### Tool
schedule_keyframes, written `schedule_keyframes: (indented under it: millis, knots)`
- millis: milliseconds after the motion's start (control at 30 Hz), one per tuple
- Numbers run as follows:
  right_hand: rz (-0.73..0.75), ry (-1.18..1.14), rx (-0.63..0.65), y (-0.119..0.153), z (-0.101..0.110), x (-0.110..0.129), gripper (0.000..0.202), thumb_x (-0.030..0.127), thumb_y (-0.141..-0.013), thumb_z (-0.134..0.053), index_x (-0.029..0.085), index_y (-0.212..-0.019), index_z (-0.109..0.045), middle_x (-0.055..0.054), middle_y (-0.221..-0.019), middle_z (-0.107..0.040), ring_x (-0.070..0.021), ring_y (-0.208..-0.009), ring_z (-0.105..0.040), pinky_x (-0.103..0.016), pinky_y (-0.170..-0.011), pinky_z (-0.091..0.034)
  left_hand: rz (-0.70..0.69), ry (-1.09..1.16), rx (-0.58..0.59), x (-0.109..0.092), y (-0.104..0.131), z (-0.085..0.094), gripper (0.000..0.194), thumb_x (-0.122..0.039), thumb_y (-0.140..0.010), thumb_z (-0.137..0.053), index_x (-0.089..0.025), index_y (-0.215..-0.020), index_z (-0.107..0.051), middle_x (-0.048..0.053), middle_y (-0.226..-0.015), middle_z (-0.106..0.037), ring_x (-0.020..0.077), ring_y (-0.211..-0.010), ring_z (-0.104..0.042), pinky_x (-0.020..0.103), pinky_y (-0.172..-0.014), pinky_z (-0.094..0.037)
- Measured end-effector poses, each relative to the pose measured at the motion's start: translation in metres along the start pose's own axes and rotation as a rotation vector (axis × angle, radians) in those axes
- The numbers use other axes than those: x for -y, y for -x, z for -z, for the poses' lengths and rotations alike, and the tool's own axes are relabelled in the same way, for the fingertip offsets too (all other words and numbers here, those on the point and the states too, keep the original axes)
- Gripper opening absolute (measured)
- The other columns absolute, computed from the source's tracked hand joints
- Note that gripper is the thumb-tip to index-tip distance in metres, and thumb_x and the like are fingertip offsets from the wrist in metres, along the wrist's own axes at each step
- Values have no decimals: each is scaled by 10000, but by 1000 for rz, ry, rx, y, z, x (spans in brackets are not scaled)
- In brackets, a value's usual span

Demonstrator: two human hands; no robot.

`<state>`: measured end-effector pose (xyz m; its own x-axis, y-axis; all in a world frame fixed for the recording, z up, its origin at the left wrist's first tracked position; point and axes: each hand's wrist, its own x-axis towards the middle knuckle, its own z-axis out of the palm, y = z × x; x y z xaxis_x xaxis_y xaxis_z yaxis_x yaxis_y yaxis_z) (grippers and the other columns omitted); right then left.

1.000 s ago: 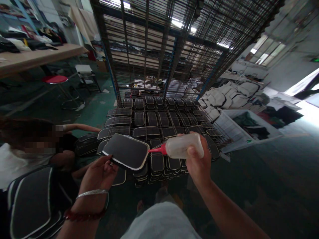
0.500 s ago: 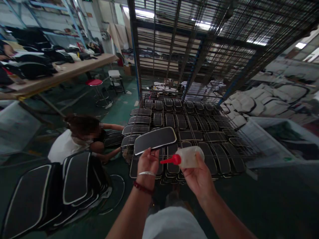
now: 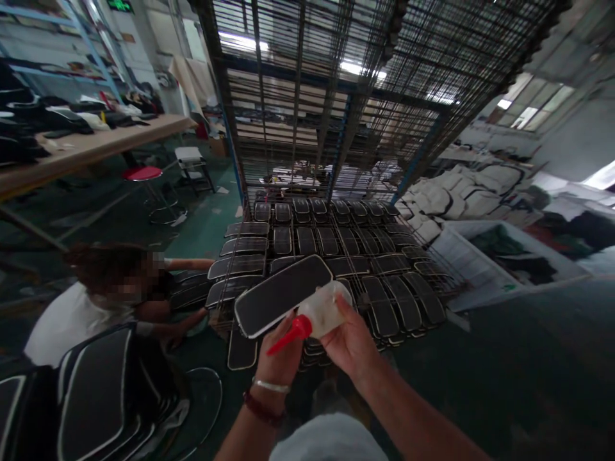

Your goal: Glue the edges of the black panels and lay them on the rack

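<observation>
Since half a second ago the bottle's red nozzle has swung from pointing sideways to pointing down and left, crossing in front of the left hand, and the black pad has tilted so its right end rises.

At the far left a stack of large black panels (image 3: pixel 96 390) with pale edging stands on the floor, and behind it a crouching person in a white top (image 3: pixel 72 314) reaches an arm toward the low rack. The left hand (image 3: pixel 281 358) (a silver bangle and a red bracelet on its wrist) is closed on the lower edge of the black pad (image 3: pixel 281 294), a long rounded piece with a white rim, held up over the near left corner of the wire rack (image 3: pixel 432 285). Just right of it the right hand (image 3: pixel 350 342) is wrapped around a translucent squeeze bottle (image 3: pixel 324 310), whose red nozzle (image 3: pixel 288 336) lies just below the pad's lower edge; whether it touches cannot be told. Rows of small black pads (image 3: pixel 336 246) fill the rack's lowest shelf. Farther right, white padded pieces (image 3: pixel 461 192) are heaped by a white bin (image 3: pixel 451 253).
</observation>
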<state>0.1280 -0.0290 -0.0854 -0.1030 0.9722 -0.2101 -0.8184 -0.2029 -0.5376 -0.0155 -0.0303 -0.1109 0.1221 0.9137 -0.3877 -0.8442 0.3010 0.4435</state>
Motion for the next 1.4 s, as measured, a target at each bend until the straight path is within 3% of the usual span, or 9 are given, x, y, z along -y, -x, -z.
schedule_keyframes:
  millis: [200, 300, 367, 467, 633, 800, 1100, 1267, 1400]
  knots:
    - [-225, 102, 114, 2, 2, 59, 553, 470, -792, -1061, 146, -1154, -798, -62, -1085, -863, -231, -1004, -836, -336, -926, -703, 0, -251, 35, -47, 27, 89, 427, 41, -728, -889, -243, -1048, -897, 90, -1202, -901, 251, -1098, -851, 318, -991, -677]
    - [-277, 177, 166, 3, -3, 79, 553, 461, -819, -1043, 128, -1182, -793, -80, -1079, -861, -247, -996, -839, -366, -932, -703, -42, -358, -49, -89, 25, 109, 400, 54, -725, -878, -212, -1023, -897, 95, -1111, -909, 224, -954, -860, 300, -906, -691]
    - [-314, 233, 207, 3, -7, 85, 522, 446, -841, -1028, 123, -1175, -791, -100, -1086, -858, -265, -1005, -840, -391, -940, -700, -54, -426, -27, -113, 23, 94, 304, -23, -813, -856, -166, -1079, -895, 155, -1174, -898, 246, -992, -859, 310, -904, -690]
    - [-398, 290, 246, 1, -12, 82, 492, 421, -848, -1025, 116, -1153, -788, -111, -1071, -851, -265, -993, -839, -399, -953, -693, 61, -508, 85, -133, 24, 45, 230, -103, -888, -828, -97, -1112, -880, 258, -1191, -873, 317, -1031, -862, 360, -865, -695]
    - [-475, 350, 294, -7, -14, 64, 526, 467, -845, -1020, 110, -1145, -776, -109, -1018, -845, -244, -912, -838, -360, -871, -701, 187, -601, 231, -126, 24, -16, 320, 38, -713, -899, -136, -981, -876, 180, -964, -894, 292, -739, -852, 343, -697, -684]
    - [-260, 411, 245, -6, -19, 85, 564, 545, -828, -1009, 143, -1151, -780, -134, -1134, -845, -260, -1024, -831, -410, -939, -695, 87, -692, 225, -127, 26, -12, 296, -9, -664, -933, -156, -916, -880, 128, -885, -891, 280, -719, -836, 351, -692, -699]
    - [474, 793, 261, -1, -73, 156, 606, 646, -781, -986, 237, -1167, -758, -29, -1008, -802, -243, -945, -776, -439, -939, -671, 133, -826, 116, -147, 46, -16, 397, 83, -601, -937, -215, -856, -879, 85, -892, -890, 294, -758, -832, 364, -719, -708]
    - [600, 950, 322, -6, -79, 160, 679, 677, -803, -961, 251, -1283, -737, -44, -1102, -787, -259, -1004, -758, -459, -958, -650, 161, -924, 196, -151, 46, -14, 356, -51, -550, -1011, -249, -812, -873, 52, -861, -887, 310, -750, -821, 401, -717, -710]
    - [607, 1057, 322, -11, -72, 161, 700, 701, -782, -969, 295, -1300, -731, -56, -1132, -787, -298, -1039, -751, -468, -907, -661, 198, -1031, 313, -155, 45, -8, 314, -218, -654, -1001, -276, -945, -897, 12, -955, -904, 276, -855, -838, 345, -814, -693]
